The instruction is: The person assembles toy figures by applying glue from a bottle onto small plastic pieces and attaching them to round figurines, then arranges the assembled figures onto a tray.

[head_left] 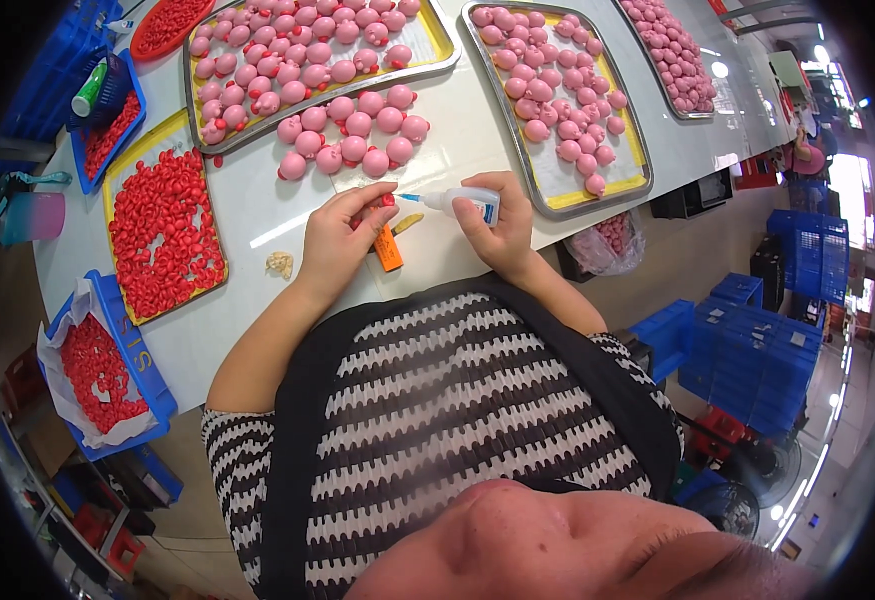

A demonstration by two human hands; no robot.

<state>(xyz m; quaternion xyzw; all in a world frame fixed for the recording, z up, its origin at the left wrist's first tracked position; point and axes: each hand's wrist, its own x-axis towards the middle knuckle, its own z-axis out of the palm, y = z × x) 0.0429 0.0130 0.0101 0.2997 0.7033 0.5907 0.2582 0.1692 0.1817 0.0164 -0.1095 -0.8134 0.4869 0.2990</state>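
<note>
Tabletop glossy white, blue crates beyond, left fingers pinching red piece, right fingers wrapped round bottle

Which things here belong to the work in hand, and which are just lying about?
Likely in use:
small, shiny red piece, left hand
white plastic bottle with blue tip, right hand
loose, round pink balls

Likely just lying about:
crumpled beige scrap
blue plastic crates
</note>
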